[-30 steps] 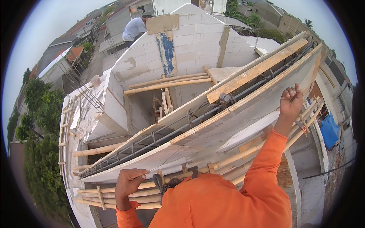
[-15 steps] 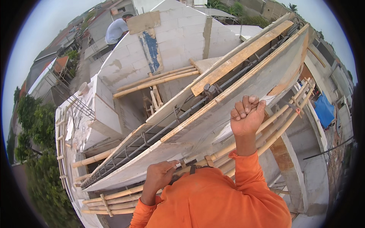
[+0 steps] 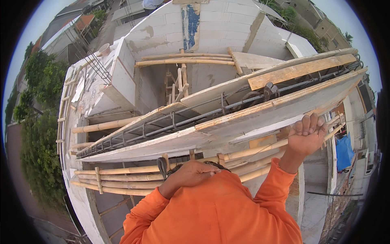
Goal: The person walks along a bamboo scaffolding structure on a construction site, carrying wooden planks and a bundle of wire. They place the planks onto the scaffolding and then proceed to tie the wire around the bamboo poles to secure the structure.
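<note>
My right hand is raised on the right with its fingers curled into a fist, in front of the near formwork board. Close to my chest, my left hand has its fingers drawn together; whatever they may hold is hidden. A faint thin line runs near the bamboo between the hands, but I cannot tell whether either hand holds it. Beyond them, steel reinforcing bars lie in the channel between the near board and the far board. A rusty metal piece rests on the bars beside a loose wooden plank.
Lashed bamboo poles run just below the near board. Past the formwork is an open shaft with crosswise bamboo and a white block wall. A bucket stands at the far left, near upright bars. Part of another person shows at the top.
My right hand has moved right and a little down. My left hand has shifted right, in against my chest. The whole view has turned, so the formwork lies flatter across it.
</note>
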Motion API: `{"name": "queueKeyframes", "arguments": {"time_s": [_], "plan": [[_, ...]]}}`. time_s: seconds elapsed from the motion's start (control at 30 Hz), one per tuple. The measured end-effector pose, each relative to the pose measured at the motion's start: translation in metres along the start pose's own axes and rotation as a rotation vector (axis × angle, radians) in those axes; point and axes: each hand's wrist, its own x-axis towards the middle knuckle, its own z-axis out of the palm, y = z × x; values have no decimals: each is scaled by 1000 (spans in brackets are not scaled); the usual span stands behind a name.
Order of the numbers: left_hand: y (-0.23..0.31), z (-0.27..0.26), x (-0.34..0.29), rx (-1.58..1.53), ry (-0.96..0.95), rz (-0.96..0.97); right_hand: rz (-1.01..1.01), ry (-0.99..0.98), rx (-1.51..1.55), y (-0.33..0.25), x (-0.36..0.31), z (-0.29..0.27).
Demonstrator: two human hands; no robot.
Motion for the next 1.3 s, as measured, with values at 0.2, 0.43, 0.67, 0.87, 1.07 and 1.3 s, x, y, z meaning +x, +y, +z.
{"name": "queueKeyframes", "arguments": {"time_s": [0.2, 0.43, 0.67, 0.87, 1.07, 1.3], "plan": [[-19, 8, 14, 55, 127, -76, -42, -205, -34, -1, 3, 18], [-44, 13, 27, 537, 432, 142, -235, -461, -370, -26, -5, 59], [-31, -15, 9, 420, 312, 59, -653, -403, -1098, -83, -10, 45], [-9, -25, 7, 36, 365, 76, -449, -776, -1602, -48, -40, 59], [-3, 4, 18, -596, 277, 56, 430, -870, -1678, 2, -121, -35], [-52, 32, 40, -550, 172, -159, 982, -534, -1479, -1, -197, -85]]}}
